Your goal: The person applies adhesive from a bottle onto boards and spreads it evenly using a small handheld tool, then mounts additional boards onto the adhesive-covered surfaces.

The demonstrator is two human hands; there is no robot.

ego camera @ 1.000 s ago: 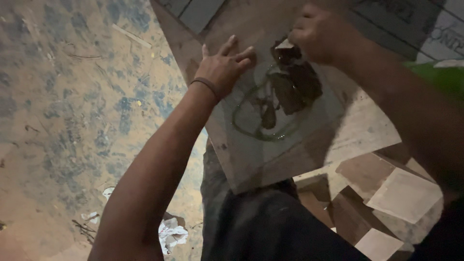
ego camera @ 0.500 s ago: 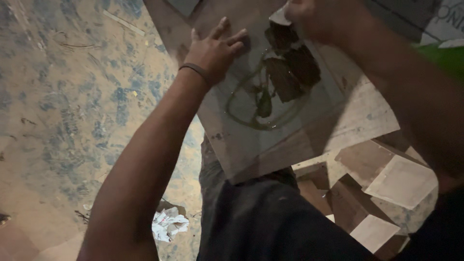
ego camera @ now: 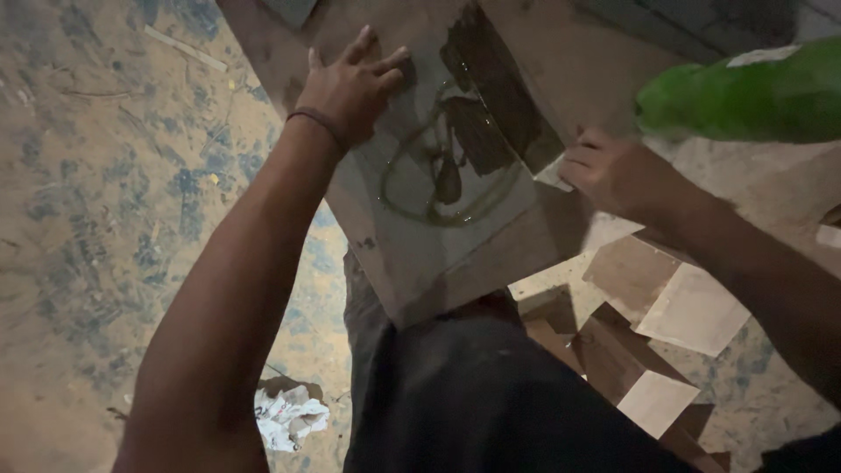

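A flat wooden board (ego camera: 412, 263) rests tilted across my dark-trousered leg (ego camera: 491, 394). Wet glue (ego camera: 438, 188) lies on it in a looping line, with dark smeared patches above. My left hand (ego camera: 350, 83) presses flat on the board's upper left part, fingers spread, a dark band on the wrist. My right hand (ego camera: 618, 175) is at the board's right edge, its fingers pinched on a small pale flat piece (ego camera: 550, 173). A blurred green bottle-like thing (ego camera: 745, 92) hangs just above that hand.
Several pale and brown wood offcuts (ego camera: 692, 307) lie on the floor at the right. A crumpled white paper (ego camera: 289, 416) sits on the mottled floor (ego camera: 105, 201) beside my leg. Dark boards lie at the top right.
My right hand has come down from the board's top to its right edge, off the glue. The smeared patch has grown. The left hand has stayed pressed on the board.
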